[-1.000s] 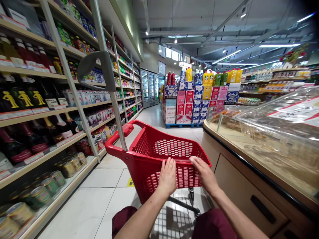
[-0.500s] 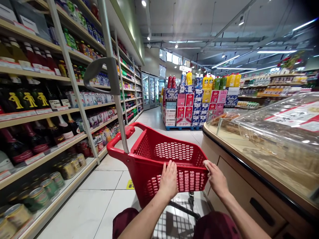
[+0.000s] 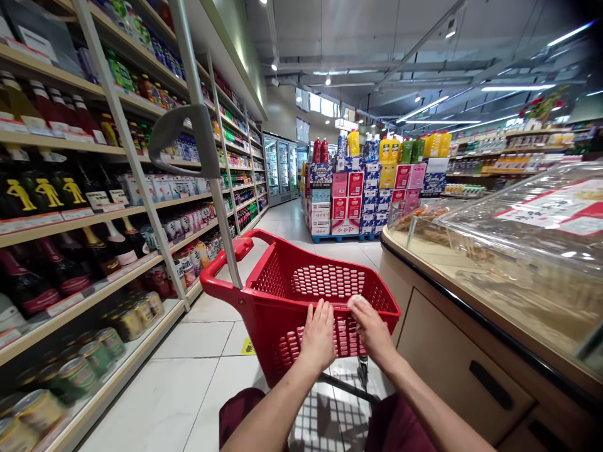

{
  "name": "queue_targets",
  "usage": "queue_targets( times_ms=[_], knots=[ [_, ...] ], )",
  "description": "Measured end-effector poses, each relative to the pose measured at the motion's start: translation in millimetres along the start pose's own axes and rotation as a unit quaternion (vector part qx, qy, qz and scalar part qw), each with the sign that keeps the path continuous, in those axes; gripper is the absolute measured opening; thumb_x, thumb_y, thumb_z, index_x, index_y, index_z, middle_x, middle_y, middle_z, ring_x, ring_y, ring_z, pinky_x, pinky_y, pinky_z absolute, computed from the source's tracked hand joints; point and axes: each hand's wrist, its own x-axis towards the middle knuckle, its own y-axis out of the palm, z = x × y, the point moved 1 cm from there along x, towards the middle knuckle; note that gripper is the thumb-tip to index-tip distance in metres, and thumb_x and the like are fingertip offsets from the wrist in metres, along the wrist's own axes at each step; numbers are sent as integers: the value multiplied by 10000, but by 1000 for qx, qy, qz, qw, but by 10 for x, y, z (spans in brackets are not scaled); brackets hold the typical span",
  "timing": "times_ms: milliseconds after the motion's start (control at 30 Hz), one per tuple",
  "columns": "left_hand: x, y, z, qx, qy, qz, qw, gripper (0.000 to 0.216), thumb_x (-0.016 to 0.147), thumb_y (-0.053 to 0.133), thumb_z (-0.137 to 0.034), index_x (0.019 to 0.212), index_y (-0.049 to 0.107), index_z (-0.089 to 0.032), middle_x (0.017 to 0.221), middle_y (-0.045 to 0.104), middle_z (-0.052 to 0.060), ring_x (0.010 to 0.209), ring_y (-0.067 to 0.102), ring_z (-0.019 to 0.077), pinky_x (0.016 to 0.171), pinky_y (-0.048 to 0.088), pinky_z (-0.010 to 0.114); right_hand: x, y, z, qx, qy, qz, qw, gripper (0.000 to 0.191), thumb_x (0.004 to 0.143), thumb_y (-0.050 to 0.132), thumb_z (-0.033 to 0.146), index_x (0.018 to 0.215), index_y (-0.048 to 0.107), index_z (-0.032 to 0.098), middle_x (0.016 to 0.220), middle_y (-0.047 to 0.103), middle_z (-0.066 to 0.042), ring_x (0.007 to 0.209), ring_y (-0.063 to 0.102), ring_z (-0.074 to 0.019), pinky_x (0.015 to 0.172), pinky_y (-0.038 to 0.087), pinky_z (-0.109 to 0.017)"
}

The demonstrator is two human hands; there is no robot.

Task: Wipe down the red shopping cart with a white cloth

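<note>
A red plastic shopping cart (image 3: 301,307) with perforated walls stands side-on before me. My left hand (image 3: 319,333) lies flat against its near wall, fingers stretched up to the top rim and holding nothing. Further right along that rim, my right hand (image 3: 370,323) presses a small crumpled white wipe (image 3: 360,302) under its fingertips. Whether the wipe is tissue or cloth I cannot tell. A metal pole (image 3: 226,232) with a grey loop grip (image 3: 188,141) rises from the cart's left end.
Shelves (image 3: 85,242) of bottles and cans run along the left. On the right, close to the cart, stands a wooden counter (image 3: 452,351) with clear covers (image 3: 518,226). Stacked drink boxes (image 3: 348,194) stand ahead on a blue pallet (image 3: 346,238). White tiles (image 3: 198,376) cover the floor.
My right hand has slid left along the near rim with the wipe, from the right corner towards my left hand. My left hand stays in place on the cart wall.
</note>
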Motion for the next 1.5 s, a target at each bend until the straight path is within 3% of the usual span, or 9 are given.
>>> queue_targets(
  times_ms=[100, 267, 467, 667, 900, 1067, 1167, 1333, 1500],
  knots=[
    [-18, 0, -2, -4, 3, 0, 1000, 719, 668, 424, -185, 1344, 222, -46, 1429, 222, 106, 1332, 63, 226, 1096, 67, 435, -15, -9, -10, -2, -25, 16, 1000, 646, 655, 309, -24, 1219, 483, 239, 1260, 498, -27, 1204, 397, -156, 1001, 351, -392],
    [-50, 17, -26, -17, 6, 5, 1000, 739, 659, 435, -202, 1343, 215, -32, 1436, 195, 113, 1332, 45, 235, 1098, 50, 433, 0, -99, -169, -78, 141, -21, 987, 493, 700, 317, 25, 1060, 611, 191, 1116, 594, -91, 1069, 523, -200, 920, 425, -409],
    [-61, 21, -42, -9, 15, -1, 1000, 723, 676, 424, -191, 1347, 202, -39, 1442, 176, 101, 1333, 26, 226, 1098, 60, 434, 60, 88, 155, 23, -28, 33, 999, 544, 716, 308, 21, 1173, 531, 215, 1241, 516, -42, 1185, 419, -158, 991, 360, -371],
    [-70, -1, -75, -19, 17, 7, 1000, 716, 679, 432, -204, 1339, 219, -27, 1437, 187, 122, 1331, 41, 238, 1096, 60, 432, 52, -129, -433, -57, 203, -63, 976, 474, 683, 333, 76, 1056, 610, 170, 1097, 599, -94, 1035, 543, -201, 902, 431, -378],
    [-73, -142, 62, 52, 2, 14, 999, 666, 717, 382, -180, 1347, 207, -50, 1442, 156, 116, 1332, 35, 231, 1087, 67, 454, 134, 90, -93, 15, 48, 10, 999, 486, 688, 333, 51, 1037, 621, 229, 1129, 593, -40, 1075, 517, -175, 934, 408, -372],
    [-141, -163, 243, 82, -38, -3, 996, 623, 727, 359, -135, 1332, 245, -42, 1425, 220, 126, 1331, 62, 225, 1089, 61, 430, -182, -117, -426, -83, 118, -10, 989, 486, 658, 355, 36, 1035, 621, 190, 1141, 582, -82, 1130, 473, -229, 951, 376, -451],
    [-157, -142, 259, 74, -33, -18, 997, 629, 723, 371, -159, 1331, 251, -50, 1421, 235, 126, 1331, 61, 230, 1087, 59, 444, -187, 6, -165, -76, 112, -50, 990, 541, 676, 317, 8, 1110, 576, 204, 1212, 534, -64, 1160, 448, -196, 960, 384, -422],
    [-147, -175, 260, 71, -20, -13, 997, 659, 712, 385, -177, 1341, 229, -55, 1423, 233, 122, 1332, 58, 226, 1087, 70, 449, -124, 140, 207, -38, -32, -13, 999, 621, 718, 272, -24, 1249, 445, 248, 1321, 433, -15, 1246, 338, -152, 1019, 317, -396],
    [-117, -191, 236, 58, -23, -7, 998, 659, 706, 397, -200, 1333, 254, -54, 1426, 229, 112, 1333, 47, 225, 1093, 47, 440, -215, -71, -209, -114, 98, -61, 987, 542, 709, 327, 24, 1159, 538, 238, 1220, 531, -48, 1174, 437, -197, 960, 378, -421]
  ],
)
